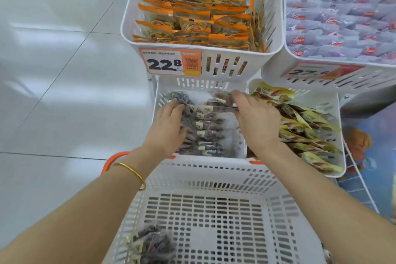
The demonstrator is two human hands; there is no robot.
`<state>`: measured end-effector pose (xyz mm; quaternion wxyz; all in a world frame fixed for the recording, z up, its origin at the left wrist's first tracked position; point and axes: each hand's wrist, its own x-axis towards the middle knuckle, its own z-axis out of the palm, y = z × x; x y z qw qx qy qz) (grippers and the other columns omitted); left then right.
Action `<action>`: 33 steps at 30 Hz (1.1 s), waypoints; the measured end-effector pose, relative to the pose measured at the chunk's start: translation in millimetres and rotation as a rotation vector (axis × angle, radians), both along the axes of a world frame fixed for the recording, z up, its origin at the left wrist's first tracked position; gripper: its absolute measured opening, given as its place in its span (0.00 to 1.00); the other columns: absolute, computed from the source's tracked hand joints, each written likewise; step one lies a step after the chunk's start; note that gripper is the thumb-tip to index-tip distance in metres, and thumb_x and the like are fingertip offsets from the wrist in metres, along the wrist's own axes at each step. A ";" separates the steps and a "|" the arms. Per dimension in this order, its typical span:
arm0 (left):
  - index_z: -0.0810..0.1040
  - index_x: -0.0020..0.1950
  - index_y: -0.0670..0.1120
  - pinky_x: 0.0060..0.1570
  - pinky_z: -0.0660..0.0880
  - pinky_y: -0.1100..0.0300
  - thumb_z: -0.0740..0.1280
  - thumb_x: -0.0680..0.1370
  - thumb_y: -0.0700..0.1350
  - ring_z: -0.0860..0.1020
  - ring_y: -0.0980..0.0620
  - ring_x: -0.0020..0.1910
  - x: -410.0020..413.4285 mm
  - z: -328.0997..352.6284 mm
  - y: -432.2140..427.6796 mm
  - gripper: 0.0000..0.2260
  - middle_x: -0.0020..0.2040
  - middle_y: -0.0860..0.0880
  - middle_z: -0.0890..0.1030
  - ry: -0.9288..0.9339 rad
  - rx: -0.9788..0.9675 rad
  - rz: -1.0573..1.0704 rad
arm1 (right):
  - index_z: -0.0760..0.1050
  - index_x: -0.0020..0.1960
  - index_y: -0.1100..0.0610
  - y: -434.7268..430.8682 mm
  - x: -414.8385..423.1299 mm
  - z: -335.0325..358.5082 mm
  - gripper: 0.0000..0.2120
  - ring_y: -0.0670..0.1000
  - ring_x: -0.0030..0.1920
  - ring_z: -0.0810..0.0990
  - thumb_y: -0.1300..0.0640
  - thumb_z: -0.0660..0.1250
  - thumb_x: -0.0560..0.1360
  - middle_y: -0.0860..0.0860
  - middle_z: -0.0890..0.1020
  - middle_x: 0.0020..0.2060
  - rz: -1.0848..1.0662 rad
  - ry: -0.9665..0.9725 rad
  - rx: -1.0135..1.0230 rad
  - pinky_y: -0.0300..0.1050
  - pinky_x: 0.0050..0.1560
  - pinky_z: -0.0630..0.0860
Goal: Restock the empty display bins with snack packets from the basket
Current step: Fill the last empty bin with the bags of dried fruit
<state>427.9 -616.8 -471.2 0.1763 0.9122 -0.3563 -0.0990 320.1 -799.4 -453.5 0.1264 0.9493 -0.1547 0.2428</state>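
"Reaching forward with both arms, over the basket [214, 167]?"

"Yes. Both forearms stretch across its far rim into the lower display bin [201, 84]. The left hand [169, 124] lies palm down, fingers nearly straight and a little spread, pressing on the left side of the row of packets [205, 129]."

"And the right hand [255, 120]?"

"Back of the hand up, wrist turned slightly inward, fingertips bent round a clear packet [221, 97] of dark snack pieces. It holds that packet over the back of the bin, just beyond the row. The thumb is hidden beneath the hand."

"How do the packets lie?"

"Overlapping, in a line from the back wall toward the front, along the bin's left and middle."

"Anything in the basket?"

"A few dark packets [150, 244] of the same kind, blurred, in its near left corner. An orange handle [113, 161] shows behind the left forearm, and a gold bangle [134, 174] sits on that wrist."

"Around the bin?"

"Just to the right, yellow packets [308, 126] fill the neighbouring bin. Above are orange-topped packets [192, 10] in a white bin with a price tag [165, 64] reading 22.8, and beside them pale lilac packets [342, 13]. A pale tiled floor [53, 92] spreads to the left."
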 end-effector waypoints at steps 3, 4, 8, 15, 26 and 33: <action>0.51 0.77 0.41 0.74 0.44 0.55 0.58 0.81 0.46 0.45 0.46 0.76 26.0 -16.8 -13.5 0.28 0.78 0.45 0.48 -0.116 0.149 -0.072 | 0.80 0.48 0.56 -10.9 26.3 -13.9 0.19 0.51 0.26 0.75 0.68 0.70 0.58 0.50 0.80 0.30 -0.023 -0.050 -0.038 0.36 0.24 0.58; 0.48 0.77 0.42 0.74 0.43 0.54 0.56 0.81 0.48 0.43 0.47 0.76 33.1 -21.5 -17.4 0.28 0.78 0.45 0.46 -0.137 0.184 -0.090 | 0.80 0.47 0.56 -14.4 34.0 -21.7 0.18 0.51 0.26 0.74 0.68 0.68 0.59 0.50 0.79 0.29 -0.024 -0.043 -0.040 0.36 0.24 0.57; 0.40 0.77 0.46 0.74 0.41 0.50 0.48 0.82 0.56 0.40 0.48 0.76 50.6 -37.8 -29.0 0.29 0.78 0.47 0.41 -0.227 0.318 -0.150 | 0.76 0.40 0.57 -21.1 62.4 -47.1 0.16 0.51 0.23 0.62 0.71 0.68 0.54 0.50 0.71 0.23 -0.094 0.076 0.007 0.36 0.25 0.48; 0.35 0.76 0.48 0.73 0.40 0.43 0.38 0.79 0.61 0.40 0.48 0.76 70.0 -50.8 -29.0 0.30 0.78 0.47 0.44 -0.401 0.518 -0.173 | 0.66 0.69 0.56 -21.2 103.7 -50.5 0.32 0.60 0.57 0.76 0.79 0.54 0.69 0.59 0.76 0.59 -0.035 0.457 0.544 0.49 0.47 0.74; 0.38 0.76 0.46 0.73 0.43 0.43 0.41 0.80 0.61 0.44 0.47 0.76 70.4 -53.4 -26.3 0.30 0.78 0.47 0.47 -0.412 0.505 -0.126 | 0.44 0.77 0.48 -14.2 114.8 -65.1 0.28 0.53 0.75 0.52 0.47 0.49 0.80 0.47 0.53 0.77 -0.020 0.663 0.702 0.61 0.69 0.56; 0.45 0.77 0.47 0.74 0.44 0.46 0.44 0.81 0.57 0.43 0.48 0.77 43.7 -38.6 4.8 0.28 0.78 0.47 0.46 -0.320 0.350 -0.090 | 0.49 0.77 0.49 -7.9 90.0 -64.1 0.26 0.51 0.76 0.51 0.47 0.49 0.81 0.47 0.53 0.77 0.026 0.491 0.744 0.59 0.73 0.53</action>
